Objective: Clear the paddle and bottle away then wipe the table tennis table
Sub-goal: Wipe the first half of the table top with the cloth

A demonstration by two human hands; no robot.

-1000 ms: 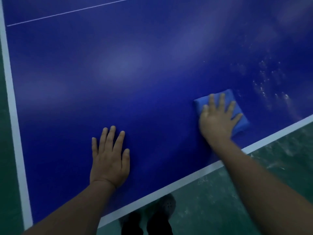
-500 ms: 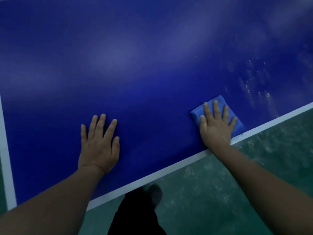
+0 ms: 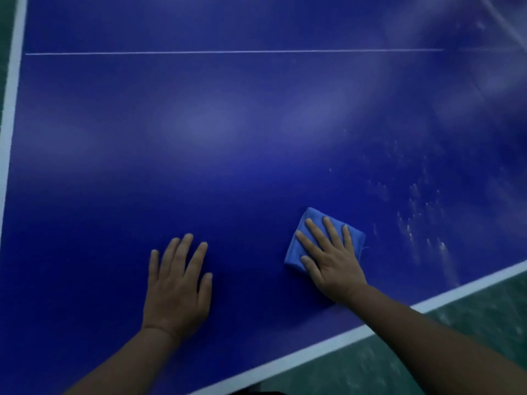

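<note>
The right hand [image 3: 332, 260] lay flat, fingers straight, pressing a folded blue cloth [image 3: 313, 238] on the blue tabletop [image 3: 199, 155]; the left hand [image 3: 178, 289] rested flat nearby.

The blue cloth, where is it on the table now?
In the head view the blue cloth lies flat on the table under the right hand, near the white front edge line, left of the whitish specks.

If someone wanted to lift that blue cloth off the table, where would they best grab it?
Probably by the far corner of the folded blue cloth, pinched from above. It lies flat on the table, and the right hand covers its near half with straight fingers, so only the far and left edges are free.
</note>
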